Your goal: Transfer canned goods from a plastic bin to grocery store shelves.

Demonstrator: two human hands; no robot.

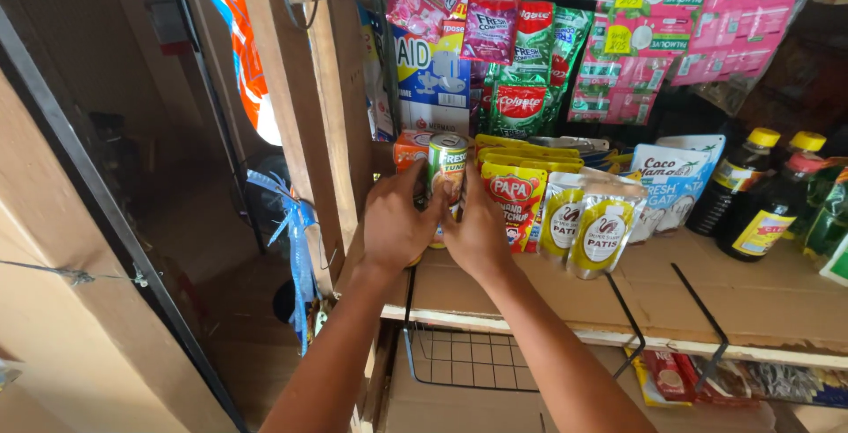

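Note:
Both my hands are wrapped around a small stack of food cans at the left end of a cardboard-lined shelf (707,300). My left hand (396,225) grips the left side and my right hand (477,231) the right side. The top can (448,163) has a green and red label and a silver lid. An orange can (408,148) stands just behind it. The lower cans are mostly hidden by my fingers.
Yellow and red sauce pouches (514,194) and white and yellow pouches (602,230) stand right of the cans. Dark bottles with yellow caps (751,190) stand at the far right. Sachet strips (521,62) hang behind. A wooden post (300,106) rises at left. A wire rack (468,358) hangs below the shelf.

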